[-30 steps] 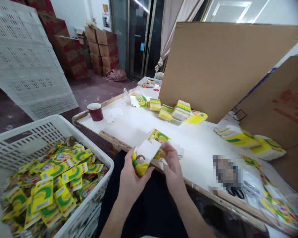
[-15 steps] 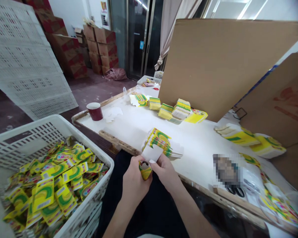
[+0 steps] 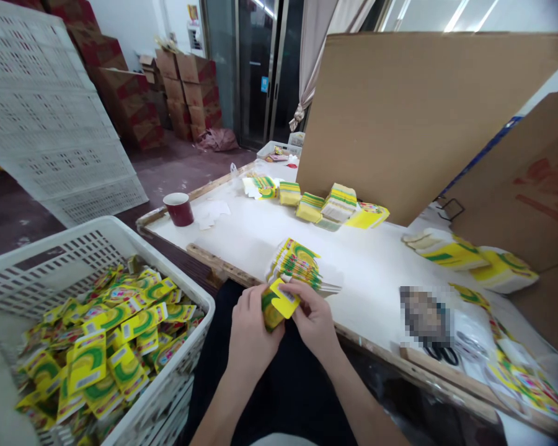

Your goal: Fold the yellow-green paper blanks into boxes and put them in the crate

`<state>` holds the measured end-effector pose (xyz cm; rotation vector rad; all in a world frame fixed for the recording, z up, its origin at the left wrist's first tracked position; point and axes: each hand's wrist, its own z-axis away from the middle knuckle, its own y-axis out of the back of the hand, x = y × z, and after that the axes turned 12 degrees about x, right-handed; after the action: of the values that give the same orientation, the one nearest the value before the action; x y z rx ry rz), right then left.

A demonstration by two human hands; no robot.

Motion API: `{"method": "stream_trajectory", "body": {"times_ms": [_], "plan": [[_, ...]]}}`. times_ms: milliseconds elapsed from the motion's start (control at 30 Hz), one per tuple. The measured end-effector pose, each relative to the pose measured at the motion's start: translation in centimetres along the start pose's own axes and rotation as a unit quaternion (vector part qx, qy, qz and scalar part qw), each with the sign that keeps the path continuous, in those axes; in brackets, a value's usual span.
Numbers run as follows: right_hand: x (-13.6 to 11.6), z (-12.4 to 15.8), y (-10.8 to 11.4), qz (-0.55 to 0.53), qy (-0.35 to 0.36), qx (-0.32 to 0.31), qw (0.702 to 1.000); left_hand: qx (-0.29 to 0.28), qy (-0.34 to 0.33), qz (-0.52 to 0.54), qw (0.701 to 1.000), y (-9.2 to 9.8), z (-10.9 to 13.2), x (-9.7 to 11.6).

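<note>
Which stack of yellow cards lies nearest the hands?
The fanned stack just beyond the right hand; the other stacks sit farther back or well off to the right.

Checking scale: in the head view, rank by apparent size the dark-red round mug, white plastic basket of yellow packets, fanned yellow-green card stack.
1. White basket, cut off by the frame
2. Card stack
3. Dark-red mug

Left hand [image 3: 253,334] grips a yellow-and-green packet [image 3: 272,314], right hand [image 3: 314,314] pinches the yellow card flap [image 3: 287,300] at its top. Both hands at the near edge of the desk [image 3: 376,272]. Fanned stack of printed cards [image 3: 300,257] just beyond them. White plastic basket [image 3: 186,350] on the left, loaded with filled sachets [image 3: 87,362]. Maroon mug [image 3: 180,214] near the desk's left edge. Card bundles [image 3: 340,201] by the upright cardboard sheet [image 3: 413,118].
</note>
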<state>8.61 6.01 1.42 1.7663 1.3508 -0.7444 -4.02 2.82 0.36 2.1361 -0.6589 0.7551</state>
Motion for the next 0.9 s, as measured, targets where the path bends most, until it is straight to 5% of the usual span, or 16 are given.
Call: {"method": "stream_trajectory", "body": {"times_ms": [133, 367, 567, 733, 900], "plan": [[0.2, -0.1, 0.8, 0.080, 0.048, -0.120, 0.988, -0.008, -0.023, 0.001, 1.000, 0.6, -0.6, -0.3], [0.2, -2.2, 2.5, 0.063, 0.081, -0.194, 0.976, -0.054, -0.025, 0.011, 0.998, 1.3, -1.5, -0.7], [0.7, -1.1, 1.4, 0.094, 0.073, -0.095, 0.988, -0.063, -0.035, -0.003, 0.997, 1.7, -1.9, -0.9], [0.6, -1.3, 1.3, 0.007, 0.036, -0.102, 0.994, -0.100, -0.033, 0.009, 0.994, 2.2, -2.3, -1.0], [0.3, -1.3, 1.7, 0.064, 0.079, -0.136, 0.985, -0.095, -0.043, 0.009, 0.994, 2.3, -2.3, -0.9]]}}
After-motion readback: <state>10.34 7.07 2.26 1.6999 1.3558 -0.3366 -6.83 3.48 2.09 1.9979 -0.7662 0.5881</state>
